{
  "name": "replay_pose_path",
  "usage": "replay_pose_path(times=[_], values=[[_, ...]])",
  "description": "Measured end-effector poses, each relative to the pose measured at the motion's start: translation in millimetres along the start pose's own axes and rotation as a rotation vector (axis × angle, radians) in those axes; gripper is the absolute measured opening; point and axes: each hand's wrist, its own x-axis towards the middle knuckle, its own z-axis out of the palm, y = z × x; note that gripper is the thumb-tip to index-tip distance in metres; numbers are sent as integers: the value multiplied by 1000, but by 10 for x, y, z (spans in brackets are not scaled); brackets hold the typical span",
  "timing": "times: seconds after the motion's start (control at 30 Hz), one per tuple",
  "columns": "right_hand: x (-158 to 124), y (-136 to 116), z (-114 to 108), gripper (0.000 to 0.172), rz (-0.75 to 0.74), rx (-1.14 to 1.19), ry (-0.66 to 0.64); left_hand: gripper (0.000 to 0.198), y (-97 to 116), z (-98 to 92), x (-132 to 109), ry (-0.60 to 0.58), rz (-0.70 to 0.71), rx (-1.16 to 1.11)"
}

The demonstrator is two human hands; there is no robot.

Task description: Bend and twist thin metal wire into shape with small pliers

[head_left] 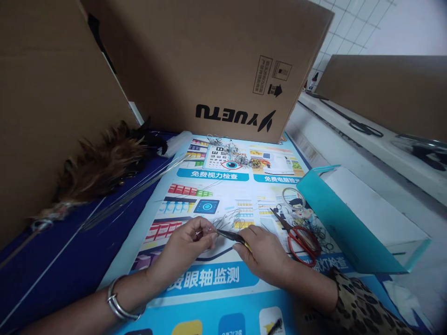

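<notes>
"Carton [167, 60] first, biggest: upper ctr of frame, YUETU print upside down. Next size?"

"Printed sheet [202, 307], lower ctr of frame up to carton's foot. Then teal box [335, 223], open-topped, ctr right. Feather bundle [104, 163], brown, ctr left."

"Hands?"

"Both lower ctr. L hand [190, 244]: thumb + forefinger together in a tight pinch. R hand [263, 253]: fingers wrapped round a tool."

"Smaller kit?"

"Scissors [289, 229], red handles, R of the R hand, beside wire bits. Pliers [230, 235] = R-hand tool, approx. frame ctr, grips mostly hidden. Wire clusters [230, 149] upper ctr, near carton. Loose wires [228, 218] just beyond the pliers."

"And the work itself?"

"Small piece [212, 230], in L fingertips, just L of the plier tips. Too tiny to ID; prob. wirework. Contact w/ tips: can't tell. Gap betw. tips: ditto."

"Step, your call?"

"Looks like fine plier work on that piece, bending or nipping, mid-step."

"Next move calls for?"

"Steady L pinch, tips lined up on the right spot, light squeeze. Main risk: tips slipping off, piece twisting in the fingers."
</notes>
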Motion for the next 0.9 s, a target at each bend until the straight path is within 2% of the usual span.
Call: replay_pose_path(times=[0.27,0.9], values=[[-3,1,49,25,-17,-11,36,12,-27,-2,-1,2,-3,10],[-6,0,49,24,-36,22,6,9,-20,-4,-23,25,-1,41]])
